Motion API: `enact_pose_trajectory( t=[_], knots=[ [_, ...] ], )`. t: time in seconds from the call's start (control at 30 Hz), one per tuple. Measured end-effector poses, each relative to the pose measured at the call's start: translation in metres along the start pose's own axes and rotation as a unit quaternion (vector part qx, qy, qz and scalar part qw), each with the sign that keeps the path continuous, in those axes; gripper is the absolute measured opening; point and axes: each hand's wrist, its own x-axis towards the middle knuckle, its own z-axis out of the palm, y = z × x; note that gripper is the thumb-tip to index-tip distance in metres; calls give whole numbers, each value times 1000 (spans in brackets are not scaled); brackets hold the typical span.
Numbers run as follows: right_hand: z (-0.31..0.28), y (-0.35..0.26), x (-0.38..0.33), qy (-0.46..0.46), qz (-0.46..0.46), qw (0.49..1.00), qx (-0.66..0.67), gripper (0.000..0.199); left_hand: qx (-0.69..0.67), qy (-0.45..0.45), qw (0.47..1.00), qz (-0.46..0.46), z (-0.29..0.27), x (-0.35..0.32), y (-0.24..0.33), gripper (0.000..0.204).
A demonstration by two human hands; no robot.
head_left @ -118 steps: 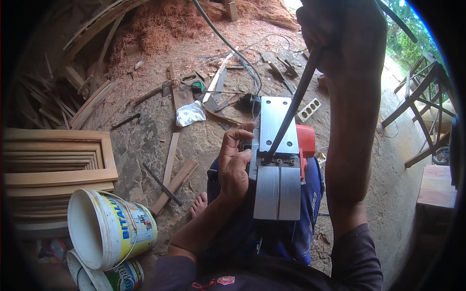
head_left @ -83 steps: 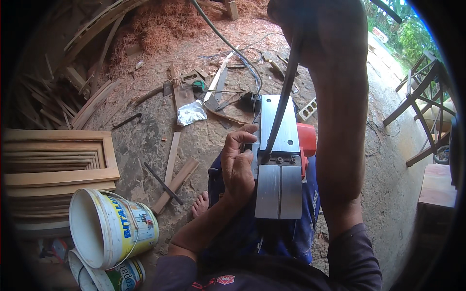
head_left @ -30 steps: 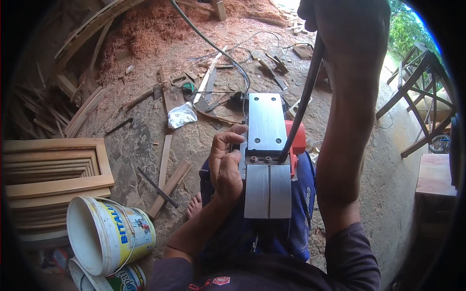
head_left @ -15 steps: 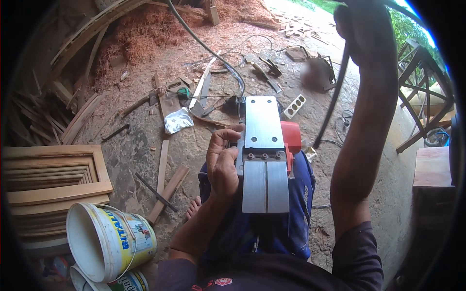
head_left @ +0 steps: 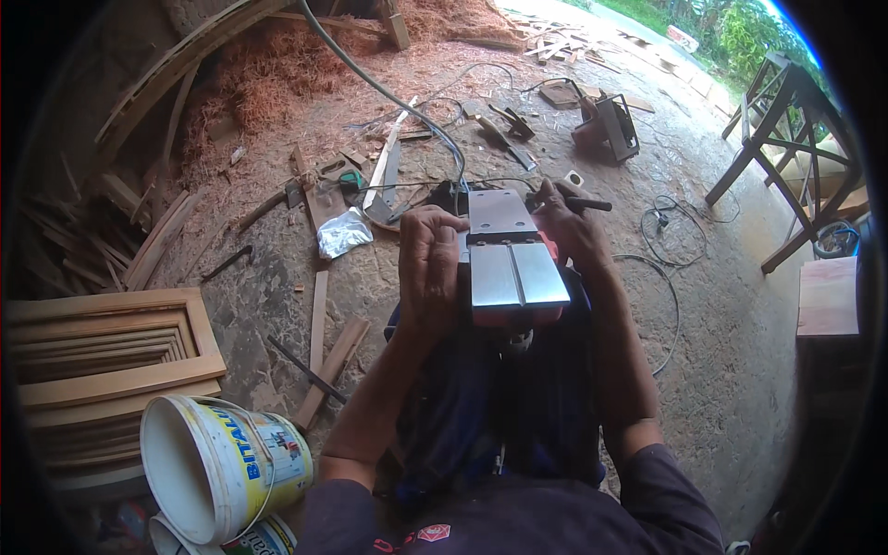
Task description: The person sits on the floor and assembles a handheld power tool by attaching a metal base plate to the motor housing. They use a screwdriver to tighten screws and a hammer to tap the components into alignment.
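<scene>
1. The planer point(head_left: 499, 273) was in the middle of the scene, over the person's legs point(head_left: 481, 407), with its flat metal underside facing up. Whether it rested on them could not be told.
2. Its near plate point(head_left: 542, 279), bright and grooved lengthwise, tilted toward the person. The far plate point(head_left: 495, 208) looked duller and had holes in it. A dark slot with bolts point(head_left: 506, 242) ran between the two, and a red housing point(head_left: 548, 248) showed along the right side.
3. The left hand point(head_left: 430, 266) was clamped on the planer's left side, its fingers curled and one fingertip reaching the edge of the far plate.
4. The right hand point(head_left: 572, 229) was just beside the planer's far right side, its fingers closed around a dark bar point(head_left: 592, 203). The bar's end stuck out to the right. Whether this hand also pressed on the planer could not be made out.
5. On the floor to the left, beyond the left hand, lay a white bag point(head_left: 343, 233). Nearer, a black rod point(head_left: 305, 368) crossed some wood strips point(head_left: 335, 370).
6. At near left, wooden frames point(head_left: 111, 393) were stacked behind a white and yellow bucket point(head_left: 217, 467) tipped on its side.
7. At far left rose a heap of reddish shavings point(head_left: 277, 79), with a cable point(head_left: 361, 81) hanging in front of it.
8. At far right stood a dark trestle point(head_left: 786, 153). A pale board point(head_left: 828, 298) was nearer, along the right edge.
</scene>
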Motion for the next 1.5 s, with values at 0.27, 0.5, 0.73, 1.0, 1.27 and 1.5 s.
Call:
enact_pose_trajectory(
  t=[0.27,0.5,0.73,1.0,1.27,1.5],
  knots=[
    [1,22,8,15,-8,1000,-23,43,70,51,994,64,2,10,-1,9],
    [2,18,8,23,13,1000,-10,42,117,43,991,57,1,14,5,20],
    [-2,18,10,7,2,999,-34,41,229,-31,961,150,-11,20,3,22],
    [-1,19,12,6,6,998,-63,43,242,-71,956,150,-12,26,15,21],
    [-1,15,9,18,-8,999,-41,43,231,-85,958,150,-14,31,9,17],
    [-1,15,8,18,-8,998,-64,43,269,-93,926,247,-15,32,3,11]
  ],
)
